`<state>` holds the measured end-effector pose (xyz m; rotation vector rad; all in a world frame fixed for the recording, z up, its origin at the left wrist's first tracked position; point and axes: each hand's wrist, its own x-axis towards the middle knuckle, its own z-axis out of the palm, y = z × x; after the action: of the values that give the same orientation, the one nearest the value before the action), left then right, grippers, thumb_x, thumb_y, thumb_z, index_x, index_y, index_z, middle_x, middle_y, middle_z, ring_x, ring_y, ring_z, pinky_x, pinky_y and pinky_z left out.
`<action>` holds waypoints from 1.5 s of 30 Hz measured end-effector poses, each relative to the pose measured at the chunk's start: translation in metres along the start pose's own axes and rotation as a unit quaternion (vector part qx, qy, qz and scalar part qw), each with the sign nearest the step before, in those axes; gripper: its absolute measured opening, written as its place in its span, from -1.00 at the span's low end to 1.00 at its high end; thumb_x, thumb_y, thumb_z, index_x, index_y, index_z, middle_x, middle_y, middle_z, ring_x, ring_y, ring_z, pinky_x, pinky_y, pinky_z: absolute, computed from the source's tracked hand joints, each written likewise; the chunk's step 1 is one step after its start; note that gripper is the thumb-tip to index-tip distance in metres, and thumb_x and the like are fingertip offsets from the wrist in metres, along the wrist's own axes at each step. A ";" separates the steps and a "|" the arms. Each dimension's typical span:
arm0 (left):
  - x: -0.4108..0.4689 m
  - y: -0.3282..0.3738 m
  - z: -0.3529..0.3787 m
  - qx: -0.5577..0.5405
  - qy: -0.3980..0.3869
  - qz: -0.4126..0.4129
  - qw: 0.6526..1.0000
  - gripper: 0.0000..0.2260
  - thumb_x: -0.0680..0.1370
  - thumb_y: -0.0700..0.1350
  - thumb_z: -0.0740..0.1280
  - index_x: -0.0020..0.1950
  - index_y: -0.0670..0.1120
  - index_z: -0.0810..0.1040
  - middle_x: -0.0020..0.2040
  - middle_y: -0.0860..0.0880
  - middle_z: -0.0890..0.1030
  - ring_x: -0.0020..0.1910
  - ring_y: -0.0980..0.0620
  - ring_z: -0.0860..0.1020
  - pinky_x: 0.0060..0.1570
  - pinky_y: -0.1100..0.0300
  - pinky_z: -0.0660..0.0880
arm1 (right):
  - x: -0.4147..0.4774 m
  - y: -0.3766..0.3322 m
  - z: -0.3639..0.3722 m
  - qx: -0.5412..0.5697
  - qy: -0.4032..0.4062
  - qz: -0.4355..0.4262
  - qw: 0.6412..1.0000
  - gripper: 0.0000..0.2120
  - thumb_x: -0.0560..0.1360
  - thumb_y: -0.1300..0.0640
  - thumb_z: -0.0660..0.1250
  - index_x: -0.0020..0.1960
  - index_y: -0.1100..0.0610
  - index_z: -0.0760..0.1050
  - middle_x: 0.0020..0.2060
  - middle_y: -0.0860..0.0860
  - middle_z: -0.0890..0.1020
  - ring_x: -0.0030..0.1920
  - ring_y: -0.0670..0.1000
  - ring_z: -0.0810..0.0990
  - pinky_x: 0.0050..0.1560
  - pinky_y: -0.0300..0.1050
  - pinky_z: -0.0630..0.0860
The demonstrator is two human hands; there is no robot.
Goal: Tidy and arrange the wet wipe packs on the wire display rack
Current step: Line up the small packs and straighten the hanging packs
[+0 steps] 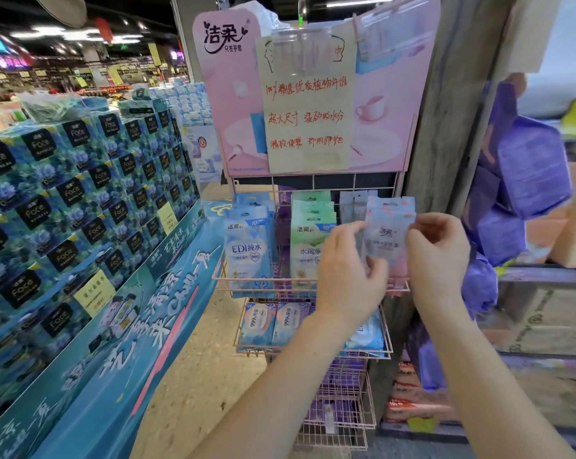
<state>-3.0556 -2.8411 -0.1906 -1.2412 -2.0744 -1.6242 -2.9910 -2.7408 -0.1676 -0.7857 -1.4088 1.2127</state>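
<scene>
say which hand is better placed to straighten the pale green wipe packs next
Left, likely. The left hand is directly in front of the pale green wet wipe packs. The right hand pinches the far side of the pale blue and pink wet wipe pack, further from them.

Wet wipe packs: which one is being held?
The pale pink pack, pinched by the left hand and right hand; the blue pack and green pack stand further left.

Head-worn view, close before rack (pixel 333 425)
</scene>
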 end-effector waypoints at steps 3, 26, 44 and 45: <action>0.005 0.001 0.026 -0.015 -0.087 -0.134 0.987 -0.36 0.45 -0.02 0.40 0.50 -0.13 0.32 0.41 -0.05 0.40 0.44 -0.02 0.37 0.48 0.05 0.34 | 0.020 0.015 -0.006 -0.048 -0.084 0.033 0.995 -0.48 0.38 0.34 0.32 0.34 0.17 0.45 0.16 0.00 0.59 0.16 0.01 0.60 0.25 0.03 0.55; 0.069 -0.028 0.052 -0.189 -0.111 -0.459 0.861 -0.08 -0.15 -0.18 0.42 0.23 -0.40 0.53 0.21 -0.26 0.63 0.14 -0.19 0.63 0.05 0.02 0.59 | 0.064 0.033 0.008 -0.101 -0.353 0.147 0.919 -0.46 0.56 0.33 0.23 0.49 0.22 0.13 0.14 0.04 0.51 0.03 -0.07 0.53 -0.13 -0.31 0.46; 0.054 -0.016 0.041 -0.177 -0.154 -0.319 0.918 -0.29 0.27 -0.43 0.40 0.40 -0.10 0.39 0.15 -0.10 0.67 0.02 0.03 0.65 -0.19 0.29 0.56 | 0.056 0.041 0.003 0.024 -0.305 0.140 0.942 -0.45 0.43 0.56 0.11 0.31 0.14 0.37 0.06 0.10 0.64 -0.12 -0.08 0.70 -0.31 -0.24 0.59; 0.053 -0.016 0.040 -0.172 -0.152 -0.305 0.924 -0.26 0.30 -0.45 0.41 0.43 -0.08 0.35 0.16 -0.08 0.66 0.01 0.07 0.65 -0.21 0.32 0.56 | 0.055 0.041 0.002 0.033 -0.301 0.134 0.944 -0.44 0.41 0.55 0.12 0.29 0.11 0.36 0.05 0.08 0.64 -0.15 -0.14 0.70 -0.32 -0.25 0.59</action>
<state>-3.0874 -2.7812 -0.1828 -1.0473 -2.6429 -2.2653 -3.0107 -2.6788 -0.1904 -0.5933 -1.7726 1.8076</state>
